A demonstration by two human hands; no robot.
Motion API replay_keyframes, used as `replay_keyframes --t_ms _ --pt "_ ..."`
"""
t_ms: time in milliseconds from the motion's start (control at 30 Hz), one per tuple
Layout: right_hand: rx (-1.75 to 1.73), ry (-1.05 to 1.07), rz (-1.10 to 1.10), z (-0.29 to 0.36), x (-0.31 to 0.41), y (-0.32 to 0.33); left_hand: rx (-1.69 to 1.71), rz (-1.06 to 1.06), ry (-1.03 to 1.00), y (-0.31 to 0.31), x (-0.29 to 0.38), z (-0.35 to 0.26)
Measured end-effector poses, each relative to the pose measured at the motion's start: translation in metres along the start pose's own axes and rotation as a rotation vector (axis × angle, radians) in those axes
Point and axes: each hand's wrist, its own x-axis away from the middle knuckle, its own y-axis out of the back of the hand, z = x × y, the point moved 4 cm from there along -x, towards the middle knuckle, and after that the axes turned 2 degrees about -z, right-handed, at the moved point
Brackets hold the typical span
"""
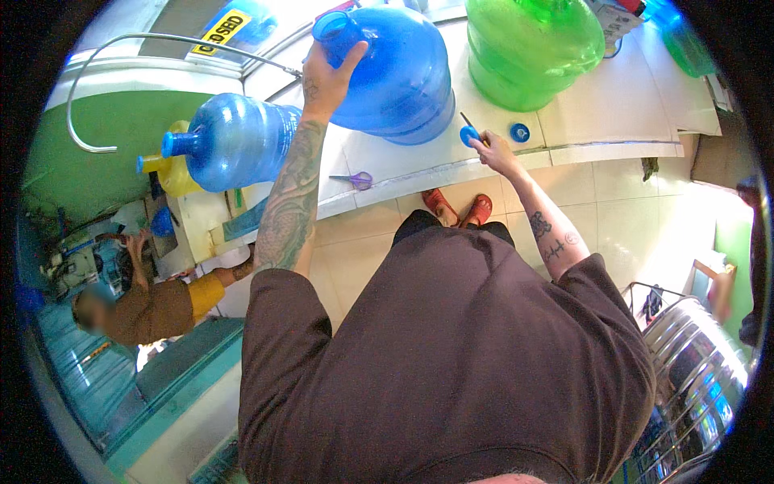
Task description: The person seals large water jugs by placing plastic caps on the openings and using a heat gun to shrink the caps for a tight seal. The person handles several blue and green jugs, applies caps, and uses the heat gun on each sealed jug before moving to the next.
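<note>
My left hand [329, 78] grips the neck of a large blue water jug [399, 72] standing on the tiled counter. In my right hand [493, 151], near the counter's front edge, are a round blue cap [468, 135] and a slim, dark-pointed tool [465, 120], perhaps a knife; its handle is mostly hidden by the fingers. Another blue cap [519, 132] lies just to the right of that hand. Purple-handled scissors [361, 180] rest near the front edge, below the blue jug. A green water jug [532, 54] stands to the right of the blue one.
Another blue jug [236, 142] and a yellow jug [178, 172] lie left of my left forearm. A curved metal pipe [71, 97] arches over them. A person [148, 314] is at the far left. A metal-barred rack or chair [695, 375] stands at the lower right.
</note>
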Motion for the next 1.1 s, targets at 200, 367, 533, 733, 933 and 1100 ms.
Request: replay_keyframes --t_ms 200,367,533,733,933,1100 --pt "0.500 -0.016 0.025 -0.033 0.005 0.006 -0.148 -0.054 -0.080 0.000 0.000 -0.006" --pt "0.270 -0.017 0.374 0.000 0.074 -0.059 -0.198 -0.104 -0.039 -0.003 0.001 0.000" --pt "0.460 0.336 0.589 0.108 0.086 -0.212 -0.025 -0.069 -0.115 0.006 0.004 -0.014" --pt "0.288 0.704 0.672 0.222 0.057 -0.359 0.228 -0.136 -0.148 0.106 0.139 0.020" --pt "0.834 0.875 0.723 0.280 0.059 -0.429 0.135 -0.470 0.900 0.229 0.430 0.158" --pt "0.556 1.299 0.725 0.342 0.054 -0.581 -0.018 -0.509 1.349 0.193 0.664 0.173"
